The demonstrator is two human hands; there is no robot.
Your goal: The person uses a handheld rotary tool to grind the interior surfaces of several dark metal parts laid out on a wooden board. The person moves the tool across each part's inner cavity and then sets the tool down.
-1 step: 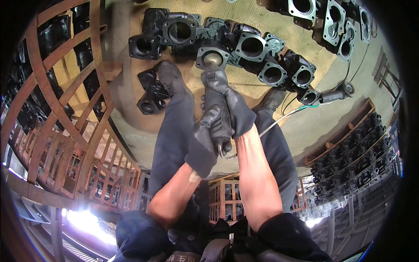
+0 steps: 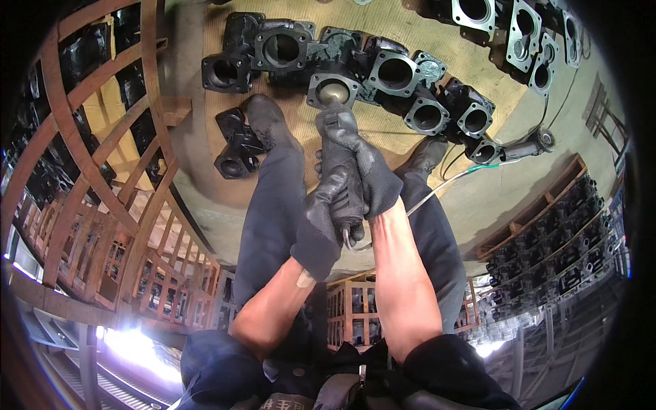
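Both my hands wear dark gloves and are closed round a black corded grinder [image 2: 350, 205] held lengthwise between my legs. My left hand [image 2: 320, 217] grips its rear part, close to where the cord comes out. Farther forward, my right hand [image 2: 372, 169] wraps the body from the right. The grinder's front end points into the round opening of a black flanged metal casting [image 2: 314, 87]; a pale, brassy round surface shows inside that opening. The working tip is hard to make out.
Several similar castings [image 2: 281, 49] stand in a row on brown cardboard [image 2: 195, 137]. A small casting [image 2: 236, 147] sits beside my left boot [image 2: 266, 116]. Another corded tool [image 2: 529, 145] lies at right. Rusty metal cages [image 2: 61, 102] rise at left; a loaded pallet [image 2: 547, 253] stands right.
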